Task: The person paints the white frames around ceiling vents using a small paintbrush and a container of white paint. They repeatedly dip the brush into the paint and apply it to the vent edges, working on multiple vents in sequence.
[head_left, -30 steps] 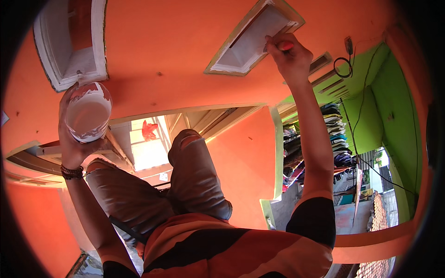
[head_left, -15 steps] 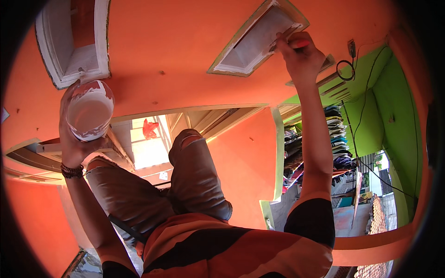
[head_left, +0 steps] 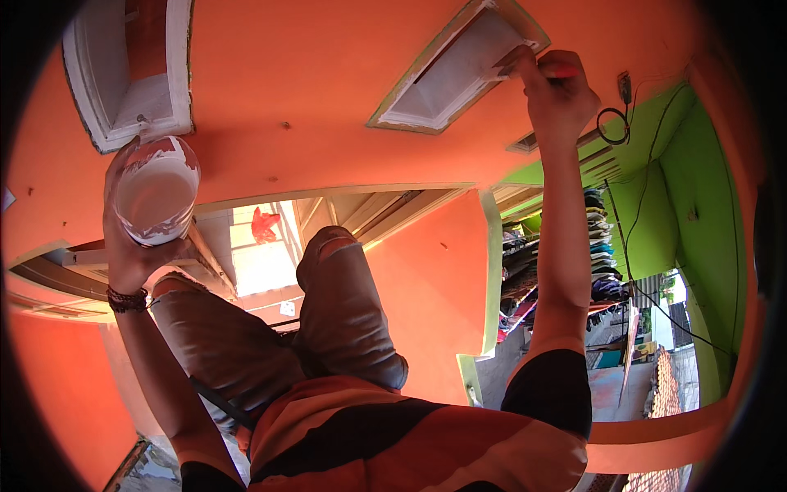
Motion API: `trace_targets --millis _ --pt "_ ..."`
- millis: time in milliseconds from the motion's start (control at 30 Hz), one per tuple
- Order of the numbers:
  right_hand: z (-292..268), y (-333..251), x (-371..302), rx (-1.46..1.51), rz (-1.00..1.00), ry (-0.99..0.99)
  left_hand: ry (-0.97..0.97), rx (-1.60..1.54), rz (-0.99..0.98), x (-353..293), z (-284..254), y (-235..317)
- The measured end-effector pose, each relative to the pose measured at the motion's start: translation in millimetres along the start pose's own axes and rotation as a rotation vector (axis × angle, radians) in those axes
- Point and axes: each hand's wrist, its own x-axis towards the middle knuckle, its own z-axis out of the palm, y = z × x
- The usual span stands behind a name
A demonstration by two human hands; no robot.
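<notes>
My left hand [head_left: 125, 238] is wrapped round a clear cup [head_left: 157, 193] with white paint inside and white smears on its wall. The cup is tilted, so I look into its mouth. At the upper right my raised right hand [head_left: 559, 97] closes on a paintbrush, whose red handle [head_left: 562, 71] shows between the fingers. The brush's head is mostly hidden by my fingers, beside the right end of a recessed opening [head_left: 438, 121] with a white-painted frame in the orange wall. Whether the bristles touch that frame I cannot tell.
Another white-framed opening [head_left: 179, 74] lies above the cup. A black cable [head_left: 611, 123] hangs by the green wall [head_left: 701, 189]. Hanging clothes [head_left: 605, 246] are right of my right forearm. Below my knees are wooden beams [head_left: 393, 215] and a red scrap [head_left: 264, 225].
My right hand with the paintbrush has shifted right, toward the far right corner of the opening. The cup in my left hand has moved slightly up and left.
</notes>
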Motion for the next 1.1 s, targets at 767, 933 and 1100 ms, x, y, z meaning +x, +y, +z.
trace_targets --millis 767,933,1100 --pt "-34.7 14.2 2.7 0.138 0.245 -0.321 0.019 0.023 -0.053 0.8 3.7 -0.9" --pt "-32.9 -16.4 -2.8 0.213 0.275 -0.393 0.023 0.031 -0.061 -1.0 1.0 1.9" --pt "-29.8 -1.1 -1.4 -0.040 0.159 -0.301 0.009 -0.008 -0.037 0.6 2.1 -3.4"
